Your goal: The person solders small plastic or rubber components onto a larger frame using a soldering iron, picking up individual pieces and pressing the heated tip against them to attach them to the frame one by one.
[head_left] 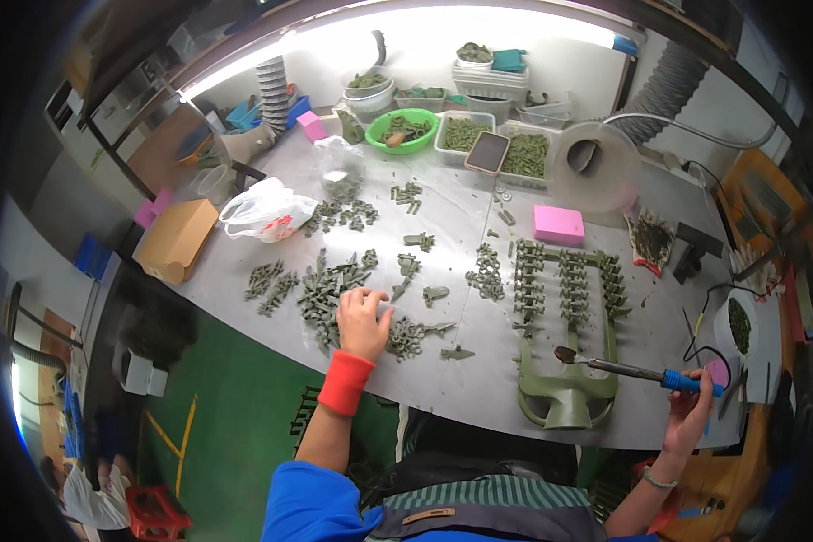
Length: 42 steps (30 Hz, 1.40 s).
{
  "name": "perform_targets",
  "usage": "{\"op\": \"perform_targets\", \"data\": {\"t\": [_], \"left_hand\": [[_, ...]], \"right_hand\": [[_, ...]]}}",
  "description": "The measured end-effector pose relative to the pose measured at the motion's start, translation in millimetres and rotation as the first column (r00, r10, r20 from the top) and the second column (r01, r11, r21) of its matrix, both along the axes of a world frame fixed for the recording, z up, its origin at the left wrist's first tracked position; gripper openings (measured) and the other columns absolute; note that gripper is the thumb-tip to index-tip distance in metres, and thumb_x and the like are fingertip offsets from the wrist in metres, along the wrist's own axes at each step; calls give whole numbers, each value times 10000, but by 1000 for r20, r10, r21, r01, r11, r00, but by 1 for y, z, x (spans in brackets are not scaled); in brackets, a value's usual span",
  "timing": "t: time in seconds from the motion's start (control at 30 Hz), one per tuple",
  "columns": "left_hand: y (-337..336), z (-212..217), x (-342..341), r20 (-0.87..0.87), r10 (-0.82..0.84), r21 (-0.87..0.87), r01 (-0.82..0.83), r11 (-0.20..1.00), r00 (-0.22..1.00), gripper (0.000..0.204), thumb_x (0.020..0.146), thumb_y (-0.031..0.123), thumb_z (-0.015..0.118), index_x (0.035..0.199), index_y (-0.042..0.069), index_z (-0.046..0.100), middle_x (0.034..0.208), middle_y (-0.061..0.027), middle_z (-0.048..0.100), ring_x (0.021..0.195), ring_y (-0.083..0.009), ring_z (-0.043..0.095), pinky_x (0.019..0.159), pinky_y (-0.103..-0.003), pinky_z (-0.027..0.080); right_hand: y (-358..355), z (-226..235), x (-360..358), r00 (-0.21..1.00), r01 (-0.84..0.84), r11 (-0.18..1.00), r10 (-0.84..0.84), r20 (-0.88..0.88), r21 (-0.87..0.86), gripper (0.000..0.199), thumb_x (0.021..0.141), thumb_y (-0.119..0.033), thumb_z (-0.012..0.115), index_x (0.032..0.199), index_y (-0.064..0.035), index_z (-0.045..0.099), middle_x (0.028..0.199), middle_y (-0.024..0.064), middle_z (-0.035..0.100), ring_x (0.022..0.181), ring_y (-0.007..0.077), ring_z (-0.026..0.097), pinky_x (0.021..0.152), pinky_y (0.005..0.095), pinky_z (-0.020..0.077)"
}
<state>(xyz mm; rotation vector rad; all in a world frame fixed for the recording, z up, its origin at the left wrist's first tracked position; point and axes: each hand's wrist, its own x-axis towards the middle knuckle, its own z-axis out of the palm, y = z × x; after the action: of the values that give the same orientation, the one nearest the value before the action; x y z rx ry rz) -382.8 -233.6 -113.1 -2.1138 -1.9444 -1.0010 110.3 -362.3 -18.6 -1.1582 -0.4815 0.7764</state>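
Note:
My left hand (363,323), with a red wristband, rests over a pile of small dull-green cast-looking parts (326,282). Its thumb stands apart from the bent fingers, and nothing shows between them; the palm side is hidden. My right hand (686,417) is closed around the blue handle of a soldering iron (637,369), which points left. The iron's brown, blunt tip lies above a green branched frame (569,388), near its wide cup-shaped base. Rows of small green parts (574,285) line the frame's bars. Beside my left hand lie green ring-shaped parts (405,338).
Loose green pieces (486,271) lie between the pile and the frame. Behind stand a pink block (558,225), a phone (488,152), a green bowl (401,132) and tubs of parts (526,155). A plastic bag (269,210) and cardboard box (179,241) sit left; a white bucket (748,334) stands right.

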Motion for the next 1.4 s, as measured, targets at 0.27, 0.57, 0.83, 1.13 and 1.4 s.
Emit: {"op": "perform_targets", "data": {"t": [0.27, 0.57, 0.83, 1.13, 1.4], "left_hand": [[-1, -7, -9, -81, 51, -17, -52, 998, 995, 143, 759, 143, 707, 880, 115, 639, 957, -53, 594, 1009, -273, 544, 942, -428, 384], [7, -7, -4, -126, 42, -18, -44, 999, 991, 114, 781, 120, 675, 857, 98, 594, 910, -66, 582, 954, -259, 563, 995, -450, 365], [2, -9, -7, -94, 36, -14, -37, 999, 995, 92, 798, 118, 653, 858, 90, 589, 892, -78, 565, 920, -283, 568, 982, -448, 383], [24, -7, 6, -123, -9, -18, 7, 1000, 992, 112, 756, 120, 647, 834, 68, 585, 885, -116, 571, 899, -317, 563, 851, -445, 426], [6, -1, -20, -87, -22, -103, 13, 995, 996, 94, 772, 54, 627, 815, 19, 551, 848, -149, 529, 855, -362, 523, 760, -451, 415]], "right_hand": [[0, 4, 0, 1000, -1, 1000, 1, -15, 24, 212, 926, -292, 621, 891, -87, 583, 860, 13, 570, 632, 48, 524, 551, 170, 471], [0, 4, 1, 998, 64, 998, -64, -24, 18, 226, 928, -307, 613, 854, -94, 594, 829, 20, 591, 597, 56, 520, 539, 181, 464], [-6, -2, 8, 999, 44, 999, -43, -33, 25, 215, 927, -296, 619, 883, -87, 596, 846, 12, 595, 585, 49, 530, 529, 172, 471], [-14, 3, 27, 978, 184, 983, -185, -96, -19, 201, 906, -305, 638, 898, -105, 617, 847, -4, 599, 573, 59, 523, 526, 177, 459], [37, 10, 90, 951, 219, 968, -182, -250, 127, 210, 898, -251, 650, 910, -43, 618, 760, 39, 609, 651, 140, 608, 611, 280, 524]]}}
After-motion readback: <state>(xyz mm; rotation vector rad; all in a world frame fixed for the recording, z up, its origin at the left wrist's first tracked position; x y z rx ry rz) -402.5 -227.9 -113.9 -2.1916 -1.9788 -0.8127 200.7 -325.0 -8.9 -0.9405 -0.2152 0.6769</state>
